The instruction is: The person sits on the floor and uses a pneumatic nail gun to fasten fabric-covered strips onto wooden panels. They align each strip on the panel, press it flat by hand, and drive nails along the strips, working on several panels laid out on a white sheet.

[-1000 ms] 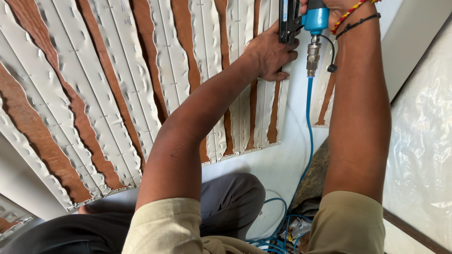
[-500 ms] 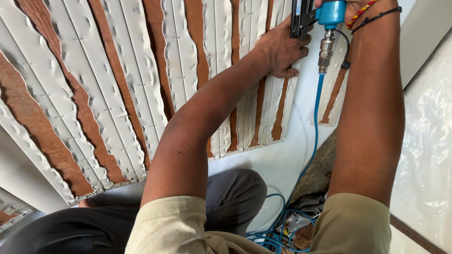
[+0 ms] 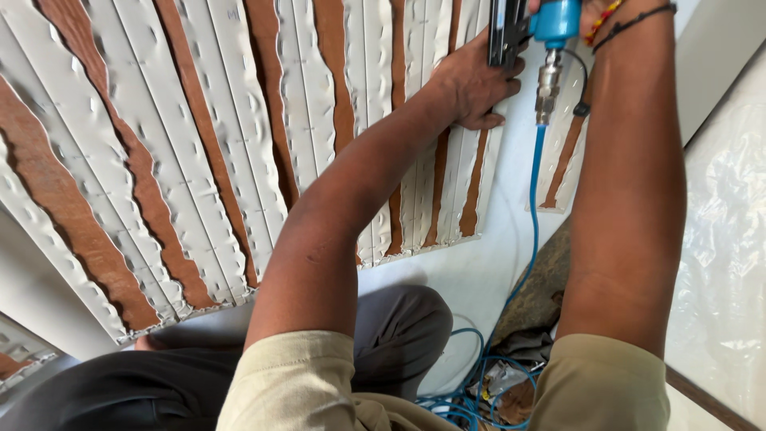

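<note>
My left hand (image 3: 472, 84) presses flat on the edge of a white and brown fluted wall panel (image 3: 239, 144), fingers spread beside the black nose of a nail gun (image 3: 507, 32). The gun's blue body (image 3: 556, 20) sits at the top edge of the view, gripped by my right hand (image 3: 589, 9), which is mostly cut off; only the wrist with bead and cord bracelets shows. A metal fitting under the gun joins a blue air hose (image 3: 533, 207) that hangs down.
A loose panel piece (image 3: 562, 160) leans on the white wall at the right. Blue hose coils (image 3: 471, 399) lie on the floor by my grey-trousered knee (image 3: 399, 327). Clear plastic sheeting (image 3: 726, 239) covers the right side.
The view has shifted slightly, so both hands and the nail gun sit a little higher and further right in the frame. The left hand stays pressed on the panel edge.
</note>
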